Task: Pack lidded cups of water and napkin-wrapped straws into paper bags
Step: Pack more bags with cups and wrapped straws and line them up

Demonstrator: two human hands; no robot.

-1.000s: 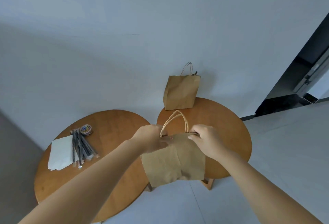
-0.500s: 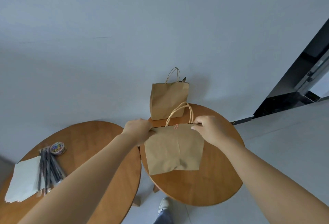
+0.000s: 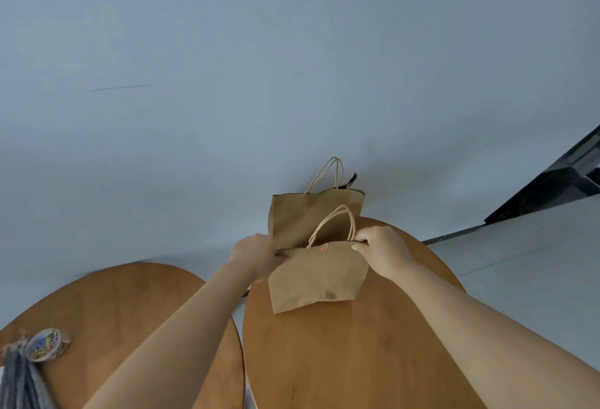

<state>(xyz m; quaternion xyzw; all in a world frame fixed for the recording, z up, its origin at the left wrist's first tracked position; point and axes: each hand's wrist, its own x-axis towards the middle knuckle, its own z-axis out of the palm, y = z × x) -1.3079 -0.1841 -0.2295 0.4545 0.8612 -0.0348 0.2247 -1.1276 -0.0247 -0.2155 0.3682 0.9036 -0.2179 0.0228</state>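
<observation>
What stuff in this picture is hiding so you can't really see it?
Head view only:
- Inside the front bag: hidden by its paper front; the left hand and right hand grip its top edge.
- Inside the back bag: hidden by its own paper wall.
- Grey straws: cut off by the lower-left edge.

The held paper bag (image 3: 319,275) is now over the right table (image 3: 357,360); 1 s ago it hung past the table edge, in the gap between the tables. It now overlaps the lower part of the standing bag (image 3: 308,214). The left hand (image 3: 256,254) and right hand (image 3: 381,251) have moved forward with the bag's top corners.
</observation>
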